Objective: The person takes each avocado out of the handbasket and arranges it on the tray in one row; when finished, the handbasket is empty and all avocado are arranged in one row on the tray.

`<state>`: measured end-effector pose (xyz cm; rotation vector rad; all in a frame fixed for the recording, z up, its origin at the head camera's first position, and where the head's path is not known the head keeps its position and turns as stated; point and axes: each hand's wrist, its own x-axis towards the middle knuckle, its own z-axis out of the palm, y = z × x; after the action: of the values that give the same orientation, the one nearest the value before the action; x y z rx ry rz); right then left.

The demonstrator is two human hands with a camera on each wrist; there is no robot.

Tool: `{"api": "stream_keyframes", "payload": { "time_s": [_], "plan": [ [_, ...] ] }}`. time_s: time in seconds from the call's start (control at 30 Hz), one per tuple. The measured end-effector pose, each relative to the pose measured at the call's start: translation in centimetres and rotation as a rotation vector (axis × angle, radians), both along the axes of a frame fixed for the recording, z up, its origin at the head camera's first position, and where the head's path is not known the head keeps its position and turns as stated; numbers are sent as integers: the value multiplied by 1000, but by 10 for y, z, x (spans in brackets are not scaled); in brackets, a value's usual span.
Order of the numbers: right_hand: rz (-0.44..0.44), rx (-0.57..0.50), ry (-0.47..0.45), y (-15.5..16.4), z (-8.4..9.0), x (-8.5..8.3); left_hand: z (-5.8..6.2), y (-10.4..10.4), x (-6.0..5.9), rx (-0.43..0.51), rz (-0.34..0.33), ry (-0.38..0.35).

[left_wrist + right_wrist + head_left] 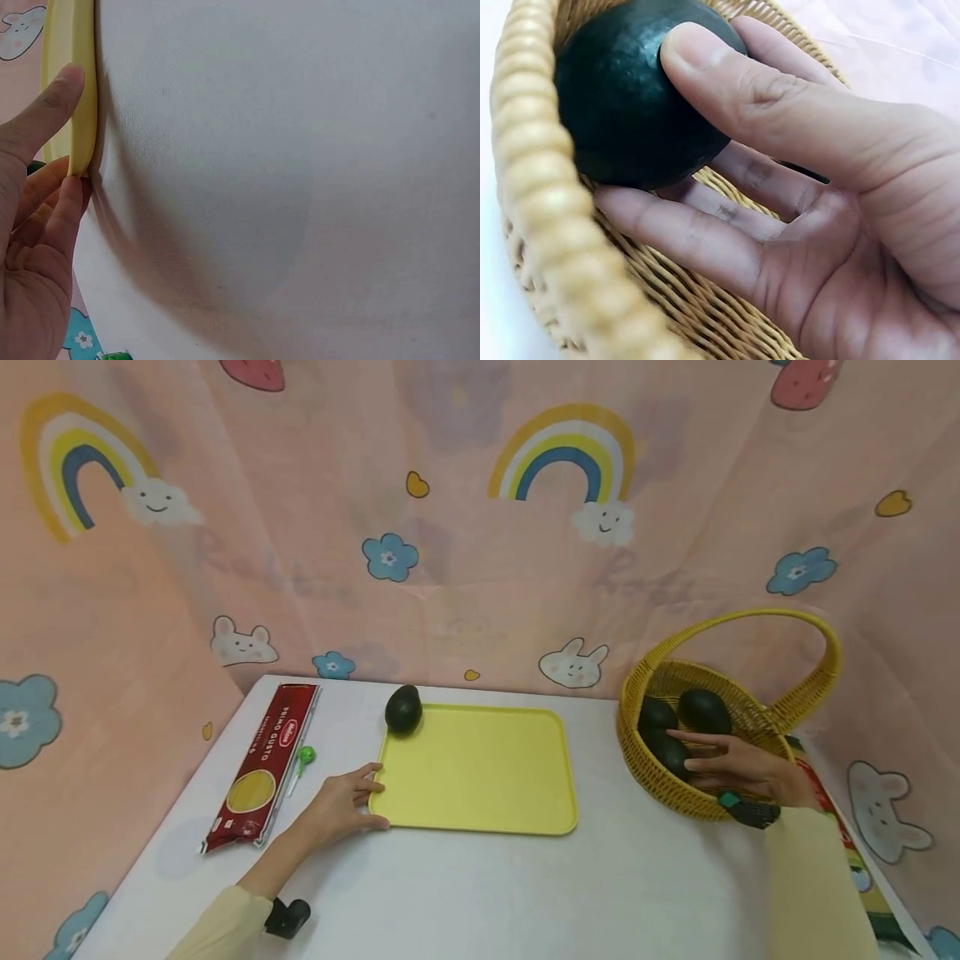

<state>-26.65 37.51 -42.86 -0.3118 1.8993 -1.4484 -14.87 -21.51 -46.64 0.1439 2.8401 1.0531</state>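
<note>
A yellow tray [474, 768] lies on the white table, with a dark green avocado [403, 710] on its far left corner. My left hand [341, 806] holds the near left corner of this tray; the left wrist view shows the thumb against the rim [84, 112] and fingers around the corner. On the right, my right hand [742, 768] reaches into a yellow wicker basket [652, 789]. Its thumb and fingers grip an avocado [630, 97] beside the basket's wall. Two more avocados, one at the back [705, 710] and one at the left [657, 713], lie inside.
Left of the tray are a red pasta packet [262, 768] and a green lollipop [305, 756]. The basket's tall handle [750, 614] arches over it. A colourful packet [858, 868] lies at the right edge, partly hidden by the right arm. Patterned pink cloth [465, 610] hangs behind the table.
</note>
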Motion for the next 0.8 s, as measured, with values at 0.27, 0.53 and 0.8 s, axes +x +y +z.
{"api": "stream_keyframes", "payload": {
  "time_s": [0.27,0.53,0.8],
  "plan": [
    [-49,95,60,6,8,10,-1,0,0,-2,2,-6],
    [-60,80,76,8,14,15,-2,0,1,-3,1,1],
    [-90,59,113,9,18,21,0,1,1,14,9,-6]
  ]
}}
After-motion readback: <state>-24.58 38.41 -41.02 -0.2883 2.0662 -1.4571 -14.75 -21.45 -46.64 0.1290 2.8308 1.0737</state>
